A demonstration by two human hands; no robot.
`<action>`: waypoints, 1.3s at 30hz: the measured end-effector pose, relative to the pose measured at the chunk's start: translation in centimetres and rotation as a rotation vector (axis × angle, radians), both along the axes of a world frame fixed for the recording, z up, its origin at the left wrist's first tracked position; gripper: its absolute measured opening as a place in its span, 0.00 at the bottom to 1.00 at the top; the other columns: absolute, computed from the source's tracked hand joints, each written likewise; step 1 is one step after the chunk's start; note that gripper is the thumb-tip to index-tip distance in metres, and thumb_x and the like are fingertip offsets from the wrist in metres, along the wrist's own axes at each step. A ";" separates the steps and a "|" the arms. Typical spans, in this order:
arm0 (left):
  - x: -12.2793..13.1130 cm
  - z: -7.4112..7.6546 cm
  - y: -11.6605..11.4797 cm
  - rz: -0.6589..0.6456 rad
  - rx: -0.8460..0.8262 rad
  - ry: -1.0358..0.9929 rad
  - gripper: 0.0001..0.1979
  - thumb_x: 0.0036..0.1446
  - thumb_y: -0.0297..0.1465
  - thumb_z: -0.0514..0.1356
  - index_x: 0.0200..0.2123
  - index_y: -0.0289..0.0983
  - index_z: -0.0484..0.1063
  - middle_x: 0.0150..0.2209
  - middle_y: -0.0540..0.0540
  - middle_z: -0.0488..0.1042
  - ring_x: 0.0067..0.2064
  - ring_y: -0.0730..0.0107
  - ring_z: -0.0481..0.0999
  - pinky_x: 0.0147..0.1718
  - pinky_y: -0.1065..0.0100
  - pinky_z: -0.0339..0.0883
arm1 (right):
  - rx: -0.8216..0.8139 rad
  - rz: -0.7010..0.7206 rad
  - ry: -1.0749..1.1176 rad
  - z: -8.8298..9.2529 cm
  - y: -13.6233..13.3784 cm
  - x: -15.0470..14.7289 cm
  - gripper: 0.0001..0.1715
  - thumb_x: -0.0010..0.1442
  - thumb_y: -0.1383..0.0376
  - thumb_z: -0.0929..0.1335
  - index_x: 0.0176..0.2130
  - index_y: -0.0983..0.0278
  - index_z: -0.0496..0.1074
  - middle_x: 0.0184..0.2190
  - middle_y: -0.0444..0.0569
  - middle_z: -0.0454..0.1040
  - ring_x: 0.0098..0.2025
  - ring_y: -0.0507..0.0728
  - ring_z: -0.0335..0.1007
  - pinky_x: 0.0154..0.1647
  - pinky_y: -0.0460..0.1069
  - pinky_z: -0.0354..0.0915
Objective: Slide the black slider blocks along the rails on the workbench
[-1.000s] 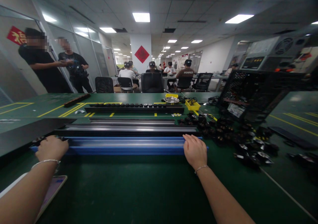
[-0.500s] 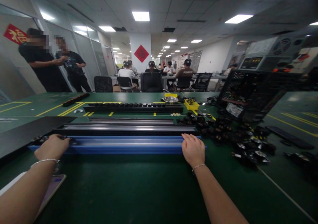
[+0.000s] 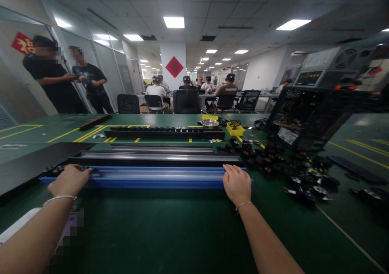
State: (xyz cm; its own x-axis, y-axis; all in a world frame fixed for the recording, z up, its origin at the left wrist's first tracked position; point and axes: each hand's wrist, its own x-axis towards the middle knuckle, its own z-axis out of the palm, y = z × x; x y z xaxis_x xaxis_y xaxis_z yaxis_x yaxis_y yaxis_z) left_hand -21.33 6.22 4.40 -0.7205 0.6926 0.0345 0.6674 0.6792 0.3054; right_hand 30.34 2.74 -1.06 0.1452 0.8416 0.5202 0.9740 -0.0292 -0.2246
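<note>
A long blue rail [image 3: 164, 182] with a shiny channel lies crosswise on the green table before me. Over its left end is my left hand [image 3: 70, 179], fingers closed and bent down into the channel on a small black part that they mostly hide. More small black parts [image 3: 54, 170] sit in the rail just left of that hand. My right hand [image 3: 237, 183] grips the rail's right end, its fingers over the far edge. Right behind the blue rail lies a black rail [image 3: 158, 157] with a silvery channel.
Loose black parts with metal bits [image 3: 270, 156] are heaped at the right, near an opened computer case [image 3: 304, 120]. Farther back are a filled black rail [image 3: 164, 133], a yellow tray [image 3: 235, 129] and a metal dish [image 3: 209, 122]. A dark panel [image 3: 39, 160] lies left. Other people are beyond.
My left hand has slid a little to the right along the blue rail. The right hand keeps its hold on the rail's end. The view has shifted slightly.
</note>
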 end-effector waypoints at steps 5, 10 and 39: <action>0.3 -0.3 0.0 0.005 0.014 -0.009 0.33 0.49 0.50 0.52 0.53 0.36 0.63 0.52 0.32 0.69 0.52 0.43 0.68 0.43 0.51 0.62 | 0.011 0.001 0.006 0.0 0.0 0.0 0.23 0.59 0.66 0.57 0.50 0.61 0.71 0.50 0.46 0.72 0.55 0.58 0.60 0.55 0.55 0.50; 0.5 -0.5 0.1 -0.020 0.025 -0.017 0.35 0.47 0.51 0.53 0.54 0.35 0.61 0.53 0.32 0.68 0.52 0.42 0.68 0.45 0.49 0.61 | 0.005 0.007 0.010 0.2 -0.1 0.0 0.24 0.59 0.65 0.56 0.50 0.61 0.71 0.50 0.46 0.72 0.54 0.58 0.61 0.54 0.55 0.50; 5.2 0.1 -1.0 -0.123 0.018 0.001 0.36 0.50 0.52 0.50 0.56 0.35 0.59 0.53 0.33 0.69 0.53 0.46 0.68 0.45 0.53 0.62 | -0.001 -0.006 0.009 0.1 -0.1 0.0 0.23 0.59 0.66 0.57 0.50 0.60 0.71 0.50 0.46 0.72 0.55 0.57 0.60 0.53 0.54 0.50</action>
